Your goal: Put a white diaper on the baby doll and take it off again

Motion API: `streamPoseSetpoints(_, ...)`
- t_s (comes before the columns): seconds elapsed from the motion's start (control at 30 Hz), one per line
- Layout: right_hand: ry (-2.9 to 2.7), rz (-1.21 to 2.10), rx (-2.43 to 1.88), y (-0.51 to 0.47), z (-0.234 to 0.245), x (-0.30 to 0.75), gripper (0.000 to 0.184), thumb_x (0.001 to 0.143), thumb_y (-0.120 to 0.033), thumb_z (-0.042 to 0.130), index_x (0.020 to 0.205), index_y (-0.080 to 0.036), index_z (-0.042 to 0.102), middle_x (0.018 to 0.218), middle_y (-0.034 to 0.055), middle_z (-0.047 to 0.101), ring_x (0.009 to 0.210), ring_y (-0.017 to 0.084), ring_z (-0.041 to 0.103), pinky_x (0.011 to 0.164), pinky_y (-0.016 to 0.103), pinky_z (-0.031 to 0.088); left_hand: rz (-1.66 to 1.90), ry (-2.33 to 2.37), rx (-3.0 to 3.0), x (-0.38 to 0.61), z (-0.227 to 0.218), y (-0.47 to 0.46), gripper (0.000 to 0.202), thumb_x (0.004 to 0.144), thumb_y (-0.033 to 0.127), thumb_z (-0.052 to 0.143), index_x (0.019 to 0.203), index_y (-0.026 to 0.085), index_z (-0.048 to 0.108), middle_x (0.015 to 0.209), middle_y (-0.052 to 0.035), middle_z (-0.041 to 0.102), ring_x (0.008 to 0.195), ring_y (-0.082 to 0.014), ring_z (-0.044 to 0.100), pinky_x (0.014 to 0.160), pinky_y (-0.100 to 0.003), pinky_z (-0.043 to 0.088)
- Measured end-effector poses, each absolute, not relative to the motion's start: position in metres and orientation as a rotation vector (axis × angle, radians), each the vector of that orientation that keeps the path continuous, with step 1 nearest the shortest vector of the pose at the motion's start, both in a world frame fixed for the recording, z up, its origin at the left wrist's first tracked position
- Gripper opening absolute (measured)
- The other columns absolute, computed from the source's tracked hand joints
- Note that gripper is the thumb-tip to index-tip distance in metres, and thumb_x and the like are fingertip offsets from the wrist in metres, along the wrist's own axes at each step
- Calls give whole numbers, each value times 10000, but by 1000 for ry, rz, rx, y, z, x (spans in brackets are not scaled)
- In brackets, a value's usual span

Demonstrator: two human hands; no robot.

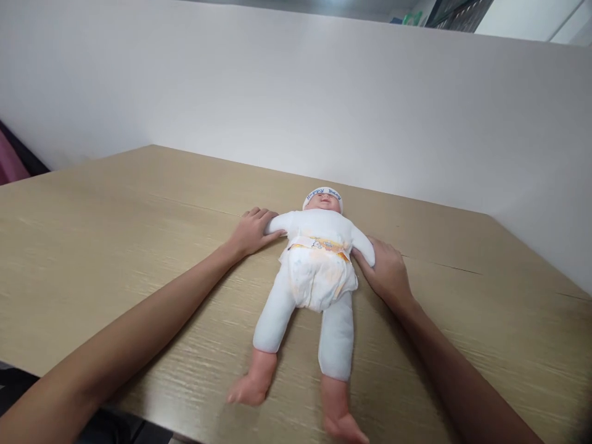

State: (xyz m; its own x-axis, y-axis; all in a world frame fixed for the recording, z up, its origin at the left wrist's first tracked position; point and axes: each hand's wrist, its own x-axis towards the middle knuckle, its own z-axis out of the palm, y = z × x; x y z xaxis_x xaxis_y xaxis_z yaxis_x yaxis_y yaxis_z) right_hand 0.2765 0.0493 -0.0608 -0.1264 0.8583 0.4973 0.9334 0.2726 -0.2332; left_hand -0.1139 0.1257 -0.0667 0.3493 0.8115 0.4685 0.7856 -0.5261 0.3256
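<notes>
A baby doll [322,225] with a white cloth body lies on its back, its feet toward me. It wears a printed headband [324,192] and a white diaper [319,277] with an orange patterned waistband. My left hand [253,232] is closed round the end of the doll's arm on the left, thumb along its lower side. On the other side, my right hand [387,266] grips the end of the opposite arm, thumb tucked under it near the diaper. Both of the doll's own hands are hidden in my grasp. Its legs are spread, with bare pinkish feet [252,382].
The doll rests on a wood-grain table [115,209] with thin seam lines in its top. A white partition wall [277,92] stands along the far edge. Pink and black material [16,154] shows at the far left, and dark objects lie below the table's near left edge.
</notes>
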Motion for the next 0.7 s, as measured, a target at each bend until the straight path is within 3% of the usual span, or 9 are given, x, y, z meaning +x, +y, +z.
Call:
streamPoseSetpoints(0.13,-1867,-90,-1739,37,-54,257,451,1052,-558,545,1192,-193,770,1103,157,829,976,345,737,834,403,495,985,1589,2479,-100,-64,111,574,989,709,637,1218,190,725,1164,-177,757,1092,-371,635,1018,-475,456)
streamPoseSetpoints(0.3,-1776,87,-1915,20,-25,238,445,986,-546,587,1181,-211,805,1026,161,850,882,362,753,710,389,448,972,1743,2057,-68,-28,66,414,955,609,706,1074,222,615,996,-106,770,852,-305,676,724,-362,414)
streamPoseSetpoints(0.53,-1682,437,-1638,-55,30,258,571,907,-611,678,1312,-220,771,1203,152,849,1064,382,775,837,437,576,985,1653,1887,-77,42,-82,465,913,628,766,1066,250,541,876,-32,746,697,-261,682,600,-322,410)
streamPoseSetpoints(0.63,-1837,512,-1445,-111,40,261,619,913,-615,704,1368,-198,742,1282,155,828,1093,380,771,898,449,605,1022,1687,1823,-77,23,-183,386,991,579,689,1125,251,537,930,-29,764,787,-281,751,639,-332,510)
streamPoseSetpoints(0.7,-1949,640,-1342,-155,44,257,539,982,-557,678,1407,-229,724,1294,119,823,1045,336,779,882,414,622,1108,1658,1721,-76,-10,-253,404,962,518,715,1209,251,539,961,-10,784,783,-266,777,646,-329,576)
